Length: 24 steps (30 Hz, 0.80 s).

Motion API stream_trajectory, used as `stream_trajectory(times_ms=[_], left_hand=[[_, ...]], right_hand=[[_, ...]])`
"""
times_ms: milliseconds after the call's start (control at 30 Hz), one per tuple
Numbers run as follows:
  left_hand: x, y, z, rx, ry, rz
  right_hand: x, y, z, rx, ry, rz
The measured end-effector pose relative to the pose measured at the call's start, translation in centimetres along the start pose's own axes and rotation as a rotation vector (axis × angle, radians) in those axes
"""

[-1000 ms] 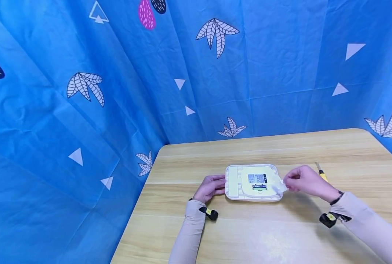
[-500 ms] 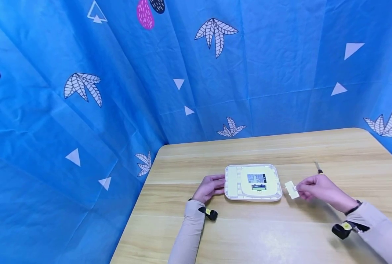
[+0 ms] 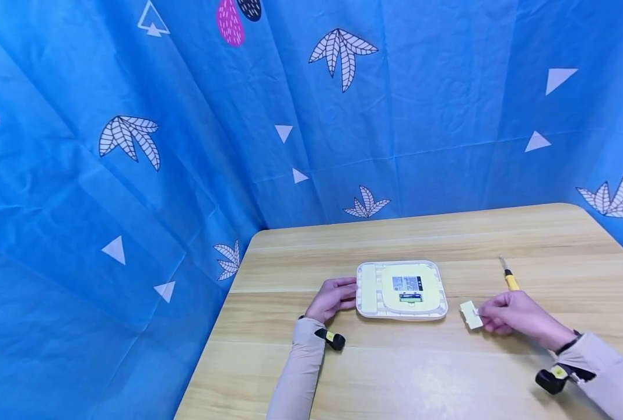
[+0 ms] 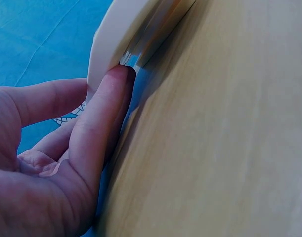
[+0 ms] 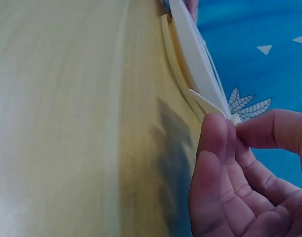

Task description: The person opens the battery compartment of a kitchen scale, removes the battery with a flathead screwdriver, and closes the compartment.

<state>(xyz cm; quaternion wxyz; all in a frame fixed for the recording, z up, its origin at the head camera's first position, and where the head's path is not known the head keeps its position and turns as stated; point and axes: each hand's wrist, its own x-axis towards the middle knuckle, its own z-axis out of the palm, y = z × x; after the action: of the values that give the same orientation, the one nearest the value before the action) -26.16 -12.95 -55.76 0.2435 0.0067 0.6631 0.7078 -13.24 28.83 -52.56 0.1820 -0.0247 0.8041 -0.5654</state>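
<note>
A white flat electronic device (image 3: 371,289) with rounded corners lies on the table, its underside up. A label (image 3: 406,283) and an uncovered battery slot with a battery (image 3: 410,298) in it show on that side. My left hand (image 3: 333,299) grips the device's left edge; in the left wrist view, finger and thumb hold its white rim (image 4: 108,47). Right of the device, my right hand (image 3: 511,314) pinches a small white battery cover (image 3: 470,314) between thumb and fingers, apart from the device. In the right wrist view the cover (image 5: 207,102) is seen nearly edge-on.
A screwdriver (image 3: 510,280) with a yellow and black handle lies just beyond my right hand. The wooden table (image 3: 395,373) ends at the back against a blue patterned cloth (image 3: 422,116), which also hangs along the left side.
My right hand has drawn the battery cover away from the device, rightward and toward me. The battery slot is now in fuller view. My left hand has stayed at the device's left edge.
</note>
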Motion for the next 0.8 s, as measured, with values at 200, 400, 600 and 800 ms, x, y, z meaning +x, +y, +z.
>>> stream_trajectory(times_ms=[200,400,600,800], left_hand=[[0.1,-0.1,0.0,0.003,0.003,-0.001],[0.0,-0.1,0.0,0.0,0.003,-0.003],[0.0,-0.2,-0.1,0.006,-0.006,0.0],[0.1,-0.2,-0.1,-0.003,-0.005,0.003]], right_hand=[[-0.3,0.7,0.1,0.016,-0.007,0.031],[-0.6,1.3,0.3,-0.016,-0.007,0.031],[-0.7,1.7,0.3,0.01,-0.052,0.05],[-0.6,1.8,-0.1,0.025,-0.083,0.07]])
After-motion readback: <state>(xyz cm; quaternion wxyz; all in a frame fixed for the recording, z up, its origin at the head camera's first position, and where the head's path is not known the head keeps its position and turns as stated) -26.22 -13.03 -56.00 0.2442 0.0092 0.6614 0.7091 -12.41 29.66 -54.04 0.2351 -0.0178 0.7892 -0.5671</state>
